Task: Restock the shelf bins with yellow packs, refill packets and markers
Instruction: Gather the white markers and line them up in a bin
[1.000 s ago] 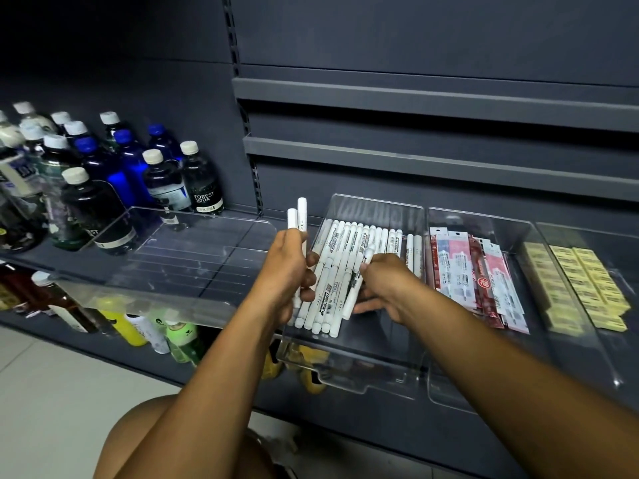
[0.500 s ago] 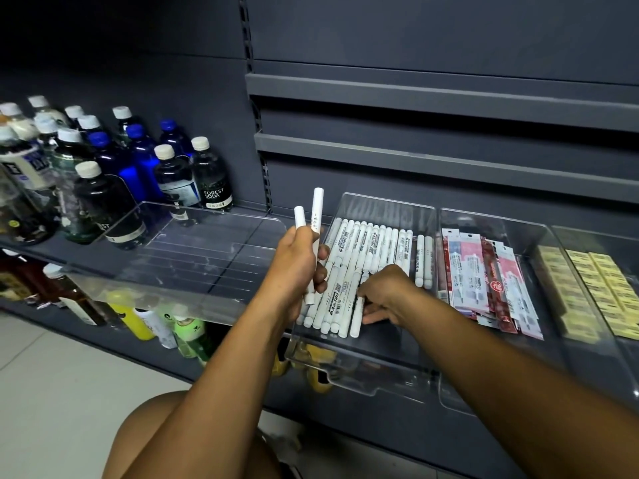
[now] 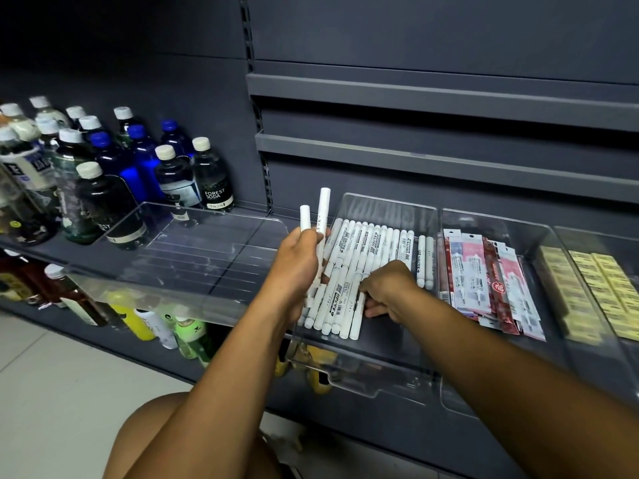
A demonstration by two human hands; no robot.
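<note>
My left hand (image 3: pixel 300 267) grips two white markers (image 3: pixel 322 216) upright at the left edge of a clear bin (image 3: pixel 387 209). Inside that bin lie several white markers (image 3: pixel 363 257) in rows. My right hand (image 3: pixel 389 288) reaches into the bin with its fingers curled on the near markers. The bin to the right holds red and pink refill packets (image 3: pixel 484 278). Yellow packs (image 3: pixel 594 288) fill the bin at the far right.
A wide clear tray (image 3: pixel 193 257) sits to the left of the marker bin. Several bottles (image 3: pixel 103 174) stand on the shelf at the left, with more bottles (image 3: pixel 145 319) on the shelf below. Grey shelf rails (image 3: pixel 449 98) run above.
My left hand has lifted the two markers slightly higher. My right hand has slid a little toward the near end of the marker rows.
</note>
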